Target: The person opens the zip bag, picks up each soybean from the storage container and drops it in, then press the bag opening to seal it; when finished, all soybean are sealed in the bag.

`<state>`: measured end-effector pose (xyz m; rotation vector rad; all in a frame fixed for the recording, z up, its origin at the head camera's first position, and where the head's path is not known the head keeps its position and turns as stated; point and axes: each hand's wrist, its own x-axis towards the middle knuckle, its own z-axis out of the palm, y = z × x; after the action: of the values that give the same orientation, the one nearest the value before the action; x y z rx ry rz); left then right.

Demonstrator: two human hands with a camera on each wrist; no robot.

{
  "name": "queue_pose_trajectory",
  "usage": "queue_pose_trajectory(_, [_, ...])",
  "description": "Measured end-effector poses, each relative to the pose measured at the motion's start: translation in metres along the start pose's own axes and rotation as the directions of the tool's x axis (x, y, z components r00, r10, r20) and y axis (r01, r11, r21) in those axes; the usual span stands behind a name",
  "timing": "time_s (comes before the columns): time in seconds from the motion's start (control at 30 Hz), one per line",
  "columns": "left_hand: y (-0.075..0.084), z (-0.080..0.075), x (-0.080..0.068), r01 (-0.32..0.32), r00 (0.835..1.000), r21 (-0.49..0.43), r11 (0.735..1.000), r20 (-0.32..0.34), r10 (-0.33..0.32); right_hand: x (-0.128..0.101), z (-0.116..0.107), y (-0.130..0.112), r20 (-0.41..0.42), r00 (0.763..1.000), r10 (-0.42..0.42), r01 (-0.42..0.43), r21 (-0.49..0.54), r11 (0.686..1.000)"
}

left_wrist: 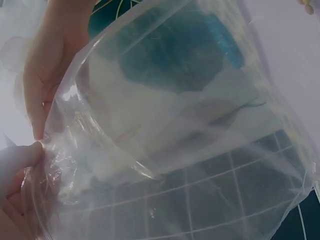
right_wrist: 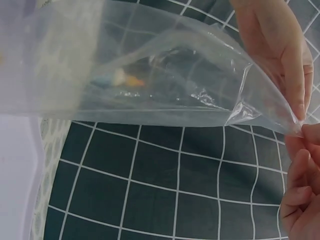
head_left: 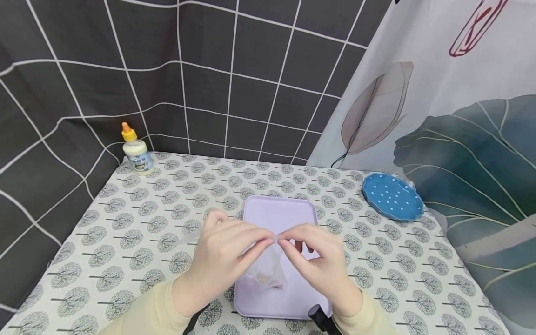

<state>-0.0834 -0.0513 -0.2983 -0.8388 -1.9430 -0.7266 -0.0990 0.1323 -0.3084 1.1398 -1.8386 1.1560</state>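
Both hands meet above the lilac tray [head_left: 278, 211], the left hand [head_left: 222, 253] and the right hand [head_left: 320, 258] each pinching the top edge of a clear plastic bag [head_left: 268, 265] between thumb and fingertips. The bag hangs from that pinch over the near half of the tray, and the wrist views show its mouth drawn out into a loose, partly gaping fold rather than a flat closed seam. A few small pale and orange pieces sit in its bottom corner; what they are is too blurred to tell. Judging by this, the bag is already lifted and loaded, while its mouth does not look sealed yet. Beyond the tray, on the tree-print tabletop [head_left: 125, 232], a blue dotted plate [head_left: 391, 195] lies to the right, and a small white bottle [head_left: 137, 151] with an orange cap stands far left against the dark tiled backdrop.
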Motion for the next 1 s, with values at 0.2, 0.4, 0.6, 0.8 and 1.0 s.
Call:
queue_pose_trajectory(0.2, [0.001, -0.001, -0.001, -0.054, 0.998, -0.021, 0.998, -0.046, 0.053, 0.006, -0.001, -0.002, -0.002, 0.994, -0.112, 0.112, 0.065, 0.992])
queue_pose_trajectory(0.4, [0.003, -0.003, -0.001, -0.047, 0.999, -0.031, 0.998, -0.025, 0.046, 0.008, -0.002, -0.006, 0.026, 0.993, -0.118, 0.117, 0.012, 0.993])
queue_pose_trajectory(0.6, [0.004, -0.002, -0.003, -0.048, 0.999, -0.037, 0.998, 0.017, 0.049, 0.014, -0.005, -0.011, 0.125, 0.98, -0.157, 0.182, -0.23, 0.956])
queue_pose_trajectory(0.8, [0.005, -0.004, -0.004, -0.05, 0.998, -0.047, 0.998, 0.042, 0.052, 0.02, -0.008, -0.017, 0.153, 0.961, -0.229, 0.262, -0.252, 0.931])
queue_pose_trajectory(1.0, [0.005, -0.003, -0.005, -0.081, 0.996, -0.071, 0.994, 0.015, 0.082, 0.02, -0.01, -0.02, 0.138, 0.958, -0.251, 0.277, -0.227, 0.934])
